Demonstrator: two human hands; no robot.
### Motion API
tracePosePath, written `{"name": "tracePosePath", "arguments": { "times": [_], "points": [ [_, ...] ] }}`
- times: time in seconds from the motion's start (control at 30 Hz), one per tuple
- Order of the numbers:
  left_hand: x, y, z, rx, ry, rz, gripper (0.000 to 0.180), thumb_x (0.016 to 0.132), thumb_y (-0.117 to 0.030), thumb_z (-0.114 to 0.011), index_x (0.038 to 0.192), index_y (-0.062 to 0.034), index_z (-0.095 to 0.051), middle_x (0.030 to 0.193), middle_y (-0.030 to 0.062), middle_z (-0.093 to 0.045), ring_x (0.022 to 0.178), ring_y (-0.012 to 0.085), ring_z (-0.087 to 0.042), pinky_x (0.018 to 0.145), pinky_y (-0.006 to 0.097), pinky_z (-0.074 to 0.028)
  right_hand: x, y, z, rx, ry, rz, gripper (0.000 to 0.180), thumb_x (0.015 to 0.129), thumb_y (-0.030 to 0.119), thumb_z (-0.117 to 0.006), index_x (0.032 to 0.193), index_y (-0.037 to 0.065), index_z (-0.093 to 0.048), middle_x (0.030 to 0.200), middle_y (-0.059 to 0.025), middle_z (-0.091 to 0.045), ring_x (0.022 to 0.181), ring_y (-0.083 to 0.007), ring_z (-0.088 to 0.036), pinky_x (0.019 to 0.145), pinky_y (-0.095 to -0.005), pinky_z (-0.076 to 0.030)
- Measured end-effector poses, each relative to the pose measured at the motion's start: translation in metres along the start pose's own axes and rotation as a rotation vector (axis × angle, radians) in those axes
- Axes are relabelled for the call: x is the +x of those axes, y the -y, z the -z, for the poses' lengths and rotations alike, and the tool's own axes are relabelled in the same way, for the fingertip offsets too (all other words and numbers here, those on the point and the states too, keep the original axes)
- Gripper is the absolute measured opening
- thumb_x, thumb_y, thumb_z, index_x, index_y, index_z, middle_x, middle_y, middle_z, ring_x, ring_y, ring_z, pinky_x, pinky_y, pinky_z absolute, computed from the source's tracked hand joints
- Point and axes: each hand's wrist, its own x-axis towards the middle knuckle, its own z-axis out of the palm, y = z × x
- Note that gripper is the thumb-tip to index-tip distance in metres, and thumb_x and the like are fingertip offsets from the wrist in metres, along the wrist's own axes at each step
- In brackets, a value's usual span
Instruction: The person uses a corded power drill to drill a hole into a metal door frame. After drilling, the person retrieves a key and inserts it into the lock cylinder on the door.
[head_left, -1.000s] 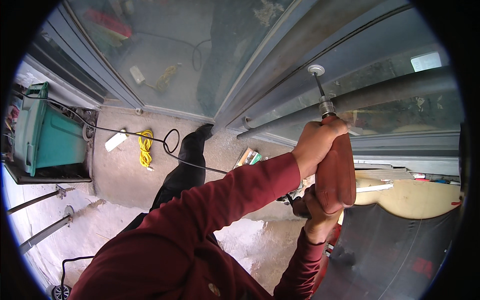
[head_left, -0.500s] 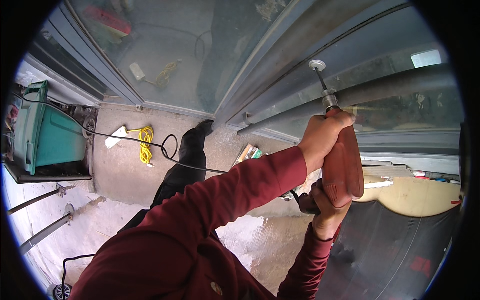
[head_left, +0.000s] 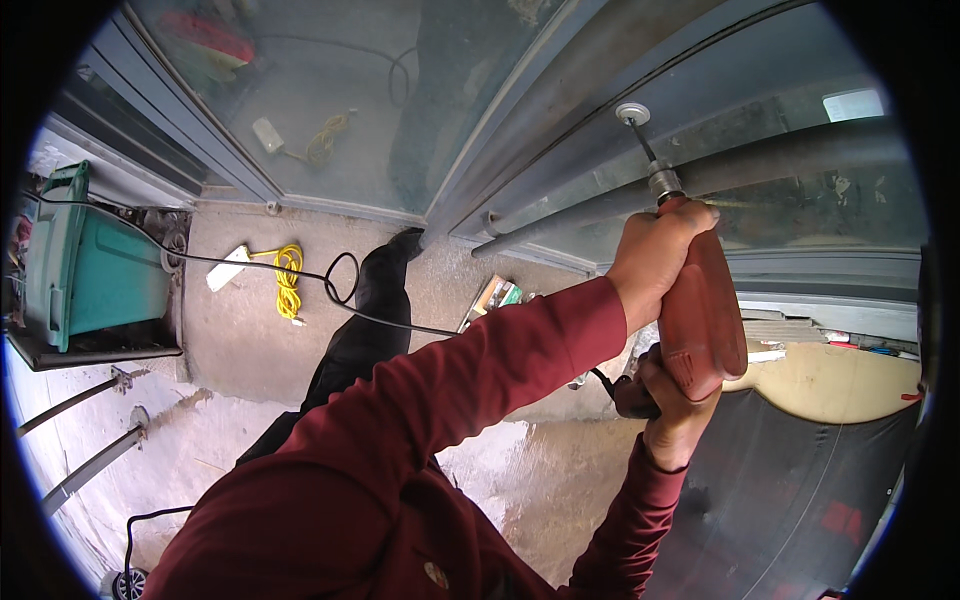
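Glass panel (head_left: 330, 110): seen at 11 o'clock; probably brittle, and best kept clear of knocks.
Round bar (head_left: 800, 155): seen at 2 o'clock, sloped down toward the middle; judged stiff.
Red drill (head_left: 700, 312): held at 3 o'clock, with its nose pointed between 11 and 12 — a rigid, bulky casing, judged heavy, with much of the weight likely carried at the rear. The smooth shell may prove slippery under a damp palm, so two holds are called for: one just behind the nose, one at the rear.
Left hand (head_left: 652, 258): placed between 2 and 3 o'clock, wrapped over the front of the drill, where steering is best done; the underside of this hold is hidden.
Right hand (head_left: 680, 405): placed at 4 o'clock, closed round the dark handle (head_left: 632, 402) at the drill's rear, where weight and twist are best borne. Whether a trigger is pressed cannot be told.
Black cord (head_left: 400, 325): trailed at 9 o'clock; judged soft and pliant.
Metal chuck (head_left: 663, 182): set at 2 o'clock; hard, and not to be gripped, as it may turn.
Bit (head_left: 642, 143): slender and stiff, liable to be snapped if pushed sideways.
White disc (head_left: 632, 113): found at 1 o'clock, met by the bit's tip — how deeply cannot be told; possibly easily chipped.
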Motion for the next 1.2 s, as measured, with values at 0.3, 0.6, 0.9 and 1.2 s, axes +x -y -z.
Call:
{"name": "tracePosePath", "arguments": {
  "times": [0.3, 0.6, 0.9, 1.2],
  "points": [
    [0.000, 0.000, -0.003, -0.011, -0.020, 0.006, 0.038, 0.088, -0.035, -0.078, 0.105, -0.0036, -0.064, 0.097, 0.0084, -0.064, 0.086, 0.0204, -0.064, 0.078, 0.040, -0.052, -0.001, 0.007, 0.000, 0.027, -0.004, -0.024, 0.030, 0.075, 0.003, -0.074, 0.103, -0.001, -0.065, 0.085, -0.0073, -0.066, 0.073, -0.0185, -0.066, 0.070, -0.0310, -0.052],
    [0.004, 0.001, -0.005, -0.022, -0.027, 0.008, 0.038, 0.088, -0.033, -0.078, 0.106, -0.0034, -0.064, 0.097, 0.0090, -0.064, 0.087, 0.0206, -0.064, 0.079, 0.041, -0.053, 0.003, 0.010, 0.005, 0.074, 0.034, -0.042, 0.035, 0.075, -0.006, -0.077, 0.108, -0.001, -0.065, 0.090, -0.0070, -0.068, 0.077, -0.0161, -0.067, 0.070, -0.0299, -0.053],
    [0.002, 0.000, -0.007, -0.038, -0.027, 0.002, 0.035, 0.088, -0.032, -0.078, 0.105, -0.0051, -0.063, 0.096, 0.0072, -0.063, 0.086, 0.0194, -0.061, 0.079, 0.039, -0.051, 0.003, 0.008, 0.006, 0.013, 0.010, -0.017, 0.035, 0.075, 0.004, -0.075, 0.107, -0.001, -0.065, 0.086, -0.0072, -0.066, 0.073, -0.0185, -0.065, 0.068, -0.0309, -0.051],
    [0.003, 0.001, -0.005, -0.040, -0.016, -0.008, 0.034, 0.089, -0.032, -0.078, 0.105, -0.0061, -0.063, 0.095, 0.0061, -0.063, 0.085, 0.0182, -0.061, 0.077, 0.038, -0.051, 0.002, 0.008, 0.007, 0.062, 0.024, -0.032, 0.033, 0.074, -0.004, -0.075, 0.107, -0.001, -0.066, 0.089, -0.0073, -0.068, 0.077, -0.0170, -0.067, 0.071, -0.0301, -0.052]
  ]
}}
